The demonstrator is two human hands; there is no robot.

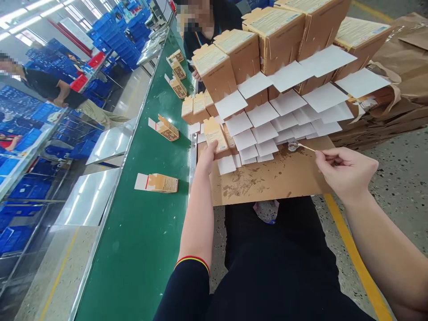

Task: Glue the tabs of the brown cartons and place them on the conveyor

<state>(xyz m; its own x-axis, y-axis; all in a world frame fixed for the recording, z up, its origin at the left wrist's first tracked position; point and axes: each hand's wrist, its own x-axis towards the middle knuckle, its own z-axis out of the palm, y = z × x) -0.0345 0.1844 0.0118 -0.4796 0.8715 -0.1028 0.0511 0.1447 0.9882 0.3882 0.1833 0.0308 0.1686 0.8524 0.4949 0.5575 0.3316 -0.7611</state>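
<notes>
My left hand (pixel 207 157) grips a small brown carton (pixel 216 133) at the front of the stacked cartons. My right hand (pixel 347 170) pinches a thin stick (pixel 306 148), perhaps a cotton swab. The stick's far end reaches into a small round clear dish (pixel 293 146), so its tip is hard to make out. That dish sits on a brown cardboard sheet (pixel 261 183) marked with dark wet smears. Brown cartons (pixel 217 71) are piled in rows beyond, their white flaps (pixel 240 139) sticking out toward me.
On my left runs a green conveyor belt (pixel 133 249) with a metal edge. Several cartons (pixel 162 183) with white flaps stand along it. A co-worker (pixel 227 20) is behind the stack. Brown wrapping paper (pixel 401 102) lies at the right. Blue crates (pixel 115 38) fill the background.
</notes>
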